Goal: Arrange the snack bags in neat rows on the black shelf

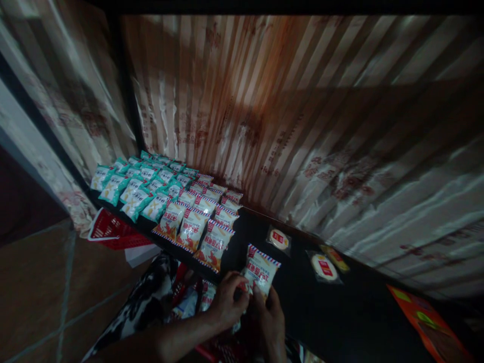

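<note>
A white, red and orange snack bag [261, 269] with a striped top edge is tilted over the black shelf [298, 297]. My right hand [270, 317] grips its lower part from the front, with the thumb on its face. My left hand [229, 300] is closed at the bag's lower left corner, the fingers pinched against it. Just left of my hands stand rows of matching snack bags [215, 246]. Beyond them are rows of teal and white snack bags [136, 201]. More bags [207, 295] lie below the shelf edge, partly covered by my left arm.
Two round white items in clear packets [280, 239] [324, 267] lie on the shelf to the right, near a yellow packet [335, 258]. An orange packet [427, 317] is farther right. A red basket [109, 229] is below the shelf at left. Pleated wrapping [264, 126] closes the back.
</note>
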The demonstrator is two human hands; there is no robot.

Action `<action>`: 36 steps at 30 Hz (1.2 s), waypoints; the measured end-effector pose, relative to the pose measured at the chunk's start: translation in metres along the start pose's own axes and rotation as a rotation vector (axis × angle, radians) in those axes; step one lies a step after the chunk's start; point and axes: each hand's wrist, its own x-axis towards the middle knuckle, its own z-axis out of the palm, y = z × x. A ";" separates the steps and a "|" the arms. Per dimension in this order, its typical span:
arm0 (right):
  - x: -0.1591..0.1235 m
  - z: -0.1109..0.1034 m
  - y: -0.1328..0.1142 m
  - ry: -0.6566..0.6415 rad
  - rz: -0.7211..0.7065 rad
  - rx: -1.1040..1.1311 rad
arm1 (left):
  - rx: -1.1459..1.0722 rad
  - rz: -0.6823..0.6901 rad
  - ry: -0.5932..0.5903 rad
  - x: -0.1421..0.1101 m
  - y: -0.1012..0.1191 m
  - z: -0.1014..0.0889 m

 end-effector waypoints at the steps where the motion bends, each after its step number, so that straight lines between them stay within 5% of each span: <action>1: 0.000 0.001 -0.003 -0.016 0.000 0.007 | 0.012 0.000 0.007 0.001 0.001 -0.001; 10: 0.017 0.009 -0.009 -0.006 -0.050 -0.027 | 0.146 -0.090 -0.008 0.011 -0.005 -0.001; 24: 0.049 0.025 -0.013 0.013 -0.131 -0.172 | 0.276 -0.050 -0.101 0.019 -0.017 0.009; 36: 0.069 0.049 -0.021 0.141 -0.222 -0.298 | 0.243 -0.124 -0.097 0.044 -0.021 0.007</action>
